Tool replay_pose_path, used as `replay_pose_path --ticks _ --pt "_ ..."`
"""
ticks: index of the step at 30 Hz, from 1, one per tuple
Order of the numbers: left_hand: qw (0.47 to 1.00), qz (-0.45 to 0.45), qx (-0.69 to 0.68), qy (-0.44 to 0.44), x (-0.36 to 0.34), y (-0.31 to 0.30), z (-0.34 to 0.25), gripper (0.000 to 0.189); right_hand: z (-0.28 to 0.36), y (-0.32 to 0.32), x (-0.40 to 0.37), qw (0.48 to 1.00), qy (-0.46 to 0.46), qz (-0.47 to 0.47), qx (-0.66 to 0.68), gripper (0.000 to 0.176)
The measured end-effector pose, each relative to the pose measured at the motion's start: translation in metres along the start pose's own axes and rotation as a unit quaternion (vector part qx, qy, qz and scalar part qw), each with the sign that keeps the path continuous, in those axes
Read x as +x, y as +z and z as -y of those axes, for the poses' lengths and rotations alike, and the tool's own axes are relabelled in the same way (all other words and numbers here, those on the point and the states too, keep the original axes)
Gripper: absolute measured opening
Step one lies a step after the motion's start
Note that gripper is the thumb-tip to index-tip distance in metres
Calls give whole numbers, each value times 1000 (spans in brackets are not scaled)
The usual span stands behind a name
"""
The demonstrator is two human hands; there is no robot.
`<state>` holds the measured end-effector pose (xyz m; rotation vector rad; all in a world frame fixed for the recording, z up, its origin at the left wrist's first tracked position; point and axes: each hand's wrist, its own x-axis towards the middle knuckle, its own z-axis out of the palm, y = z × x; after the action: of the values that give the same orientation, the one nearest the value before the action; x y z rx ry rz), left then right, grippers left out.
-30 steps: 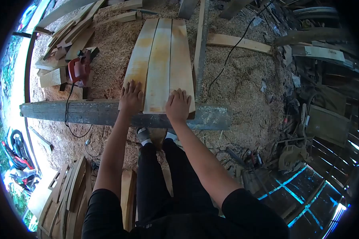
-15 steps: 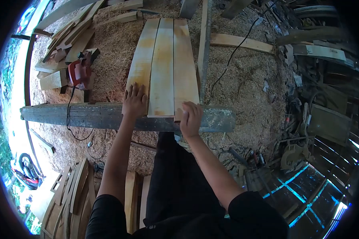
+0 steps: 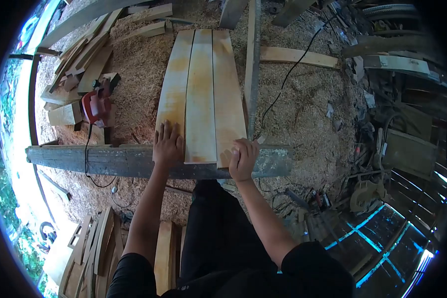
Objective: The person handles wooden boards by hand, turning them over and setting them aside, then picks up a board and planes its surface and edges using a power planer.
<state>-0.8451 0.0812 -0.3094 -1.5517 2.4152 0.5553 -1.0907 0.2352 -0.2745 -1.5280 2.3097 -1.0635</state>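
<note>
Planks run toward 12 o'clock from your left hand, fingers spread, and right hand, curled, pinch unclear.

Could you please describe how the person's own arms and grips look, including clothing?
Two short black fabric sleeves cover the upper arms, leaving both forearms uncovered. The five-fingered left grip and right grip are gloveless; no watch shows.

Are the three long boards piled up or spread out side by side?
Spread side by side: you can see the broad top of all three boards, one next to another.
</note>
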Motion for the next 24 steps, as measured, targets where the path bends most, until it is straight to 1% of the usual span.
replay_pose_path --ticks 2,4,5,7,8,10,11,13,18,24 --pt "1000 11 3 -3 2 -4 -2 63 -1 5 12 1000 3 -8 -3 31" --pt "1000 25 7 -5 2 -8 -4 63 -7 21 22 997 68 21 -40 32" --pt "999 30 10 -6 3 -10 -6 64 -9 23 23 997 70 20 -41 32" --pt "999 35 10 -5 3 -14 -7 65 -10 19 22 995 64 65 -38 34" --pt "999 39 16 -10 4 -15 -8 65 -10 19 24 995 64 64 -43 34" --pt "999 41 18 -9 6 -16 -11 65 -11 23 29 987 96 110 -67 32" --pt "998 52 23 -11 7 -18 -11 66 -10 23 31 987 96 107 -71 32" --pt "997 74 18 -18 9 -22 -13 68 -7 21 36 983 88 140 -78 29" --pt "997 79 12 -15 12 -35 -16 69 -9 23 40 984 91 147 -52 27" --pt "995 93 20 -17 15 -36 -21 69 -16 24 37 982 102 154 -40 27"
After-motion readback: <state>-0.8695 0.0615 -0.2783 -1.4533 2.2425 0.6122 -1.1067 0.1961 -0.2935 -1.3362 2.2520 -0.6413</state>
